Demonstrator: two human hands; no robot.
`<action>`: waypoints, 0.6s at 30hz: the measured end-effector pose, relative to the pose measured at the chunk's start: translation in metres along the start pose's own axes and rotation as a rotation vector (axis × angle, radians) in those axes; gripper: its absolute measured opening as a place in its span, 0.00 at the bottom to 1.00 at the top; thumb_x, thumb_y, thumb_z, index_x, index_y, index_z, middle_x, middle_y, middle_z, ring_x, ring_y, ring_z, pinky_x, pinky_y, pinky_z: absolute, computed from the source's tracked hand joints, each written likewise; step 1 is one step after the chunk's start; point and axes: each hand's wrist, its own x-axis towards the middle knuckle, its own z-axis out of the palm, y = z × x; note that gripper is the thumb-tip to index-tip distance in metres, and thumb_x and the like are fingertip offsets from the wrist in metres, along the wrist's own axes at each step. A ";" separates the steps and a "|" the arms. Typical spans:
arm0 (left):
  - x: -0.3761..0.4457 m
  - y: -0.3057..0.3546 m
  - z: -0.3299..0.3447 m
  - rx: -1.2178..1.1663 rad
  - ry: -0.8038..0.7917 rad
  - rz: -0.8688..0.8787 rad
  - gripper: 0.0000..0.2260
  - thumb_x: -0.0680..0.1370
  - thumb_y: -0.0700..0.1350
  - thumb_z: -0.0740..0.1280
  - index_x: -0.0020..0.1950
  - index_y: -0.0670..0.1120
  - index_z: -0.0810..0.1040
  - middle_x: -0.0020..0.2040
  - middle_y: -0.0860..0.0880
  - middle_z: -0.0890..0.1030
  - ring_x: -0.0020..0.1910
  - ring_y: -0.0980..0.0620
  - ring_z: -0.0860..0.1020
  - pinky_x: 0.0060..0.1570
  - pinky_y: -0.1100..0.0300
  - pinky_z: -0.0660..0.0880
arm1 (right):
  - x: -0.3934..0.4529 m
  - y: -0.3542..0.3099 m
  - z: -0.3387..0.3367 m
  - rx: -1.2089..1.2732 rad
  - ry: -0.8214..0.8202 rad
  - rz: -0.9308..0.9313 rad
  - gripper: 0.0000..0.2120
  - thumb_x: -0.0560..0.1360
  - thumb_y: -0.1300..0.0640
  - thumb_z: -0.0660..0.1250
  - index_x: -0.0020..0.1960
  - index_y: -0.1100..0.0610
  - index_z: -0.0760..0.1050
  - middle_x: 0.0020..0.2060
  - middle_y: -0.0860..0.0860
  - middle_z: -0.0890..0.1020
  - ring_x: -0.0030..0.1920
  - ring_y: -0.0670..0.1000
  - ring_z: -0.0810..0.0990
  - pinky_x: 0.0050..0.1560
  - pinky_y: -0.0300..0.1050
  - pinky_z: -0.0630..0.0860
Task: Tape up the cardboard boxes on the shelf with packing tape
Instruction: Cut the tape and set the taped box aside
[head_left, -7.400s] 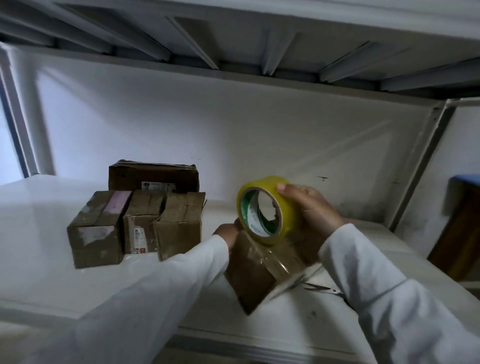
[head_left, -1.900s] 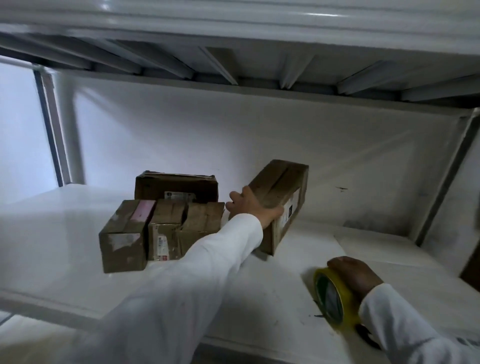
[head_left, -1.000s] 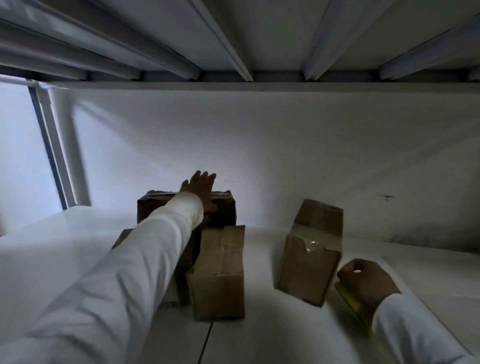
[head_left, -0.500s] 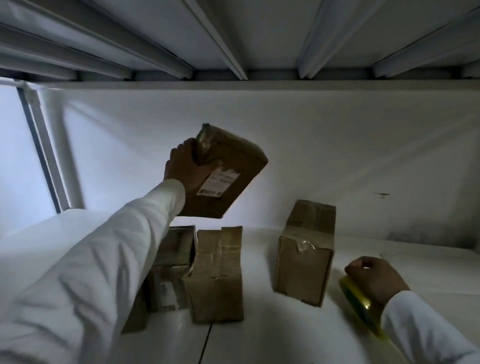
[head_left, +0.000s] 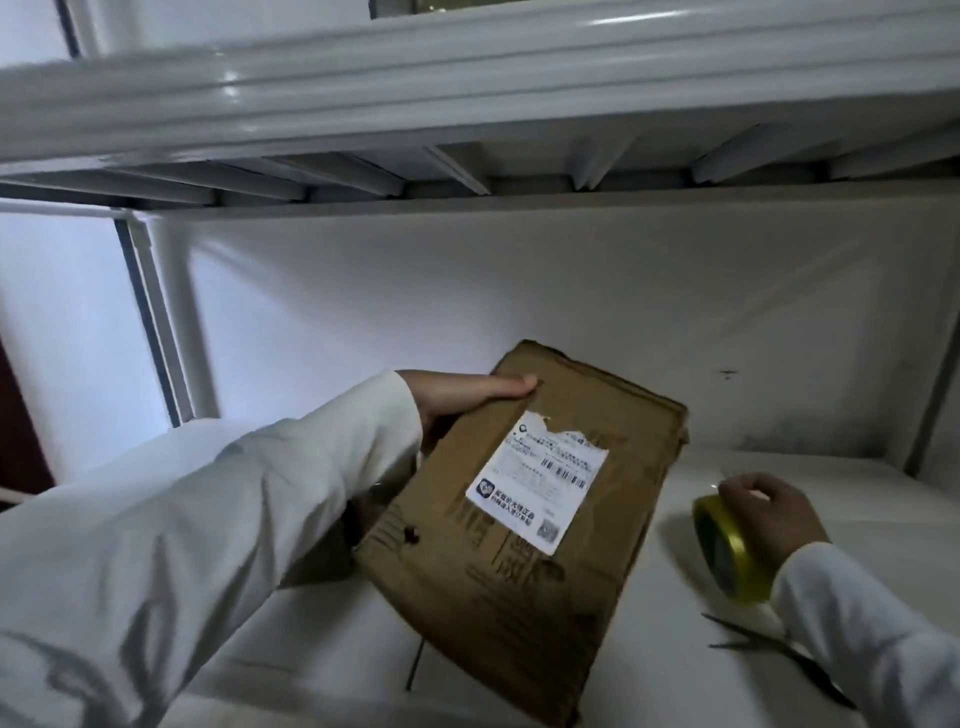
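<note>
Left hand (head_left: 447, 402) grips the box (head_left: 524, 525) by its upper left edge, thumb flat across the top face, other fingers hidden underneath. Box is held tilted over the shelf (head_left: 322, 639), label (head_left: 540, 480) facing up; I'd guess it's being brought to the front so the seams can be reached. Can't tell whether its lower edge touches the shelf.

Right hand (head_left: 769, 525) curls over the tape (head_left: 724, 551), which stands on edge on the shelf just right of the box. Probably parked there, ready to pick up once the box is down. Scissors (head_left: 774, 652) lie on the shelf near the tape, part hidden by the right sleeve, likely there for cutting.

Count: one box clearly in view, with a dark bit of cardboard behind the left sleeve that may be another. One tape roll, one pair of scissors, one label with a torn top edge.

No fresh tape visible on this face, so taping of this box looks not yet started.
</note>
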 end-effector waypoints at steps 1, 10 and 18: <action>0.005 -0.007 0.010 -0.002 -0.012 -0.040 0.31 0.68 0.66 0.69 0.61 0.45 0.79 0.56 0.43 0.82 0.58 0.44 0.80 0.64 0.48 0.72 | -0.006 -0.003 -0.009 -0.007 0.001 -0.004 0.06 0.77 0.53 0.64 0.49 0.54 0.77 0.49 0.56 0.75 0.47 0.60 0.73 0.49 0.51 0.69; 0.037 -0.047 0.109 0.076 0.082 -0.142 0.28 0.78 0.62 0.58 0.67 0.42 0.70 0.66 0.44 0.74 0.66 0.45 0.72 0.66 0.56 0.68 | -0.045 -0.016 -0.081 -0.038 -0.013 -0.046 0.08 0.77 0.52 0.63 0.52 0.54 0.78 0.47 0.54 0.77 0.44 0.55 0.75 0.50 0.46 0.69; 0.036 -0.018 0.170 0.441 0.257 0.535 0.18 0.77 0.58 0.63 0.58 0.47 0.79 0.56 0.52 0.79 0.52 0.53 0.76 0.52 0.59 0.71 | -0.060 -0.036 -0.098 -0.179 -0.302 -0.154 0.06 0.78 0.50 0.63 0.49 0.49 0.77 0.43 0.44 0.76 0.41 0.47 0.74 0.38 0.38 0.69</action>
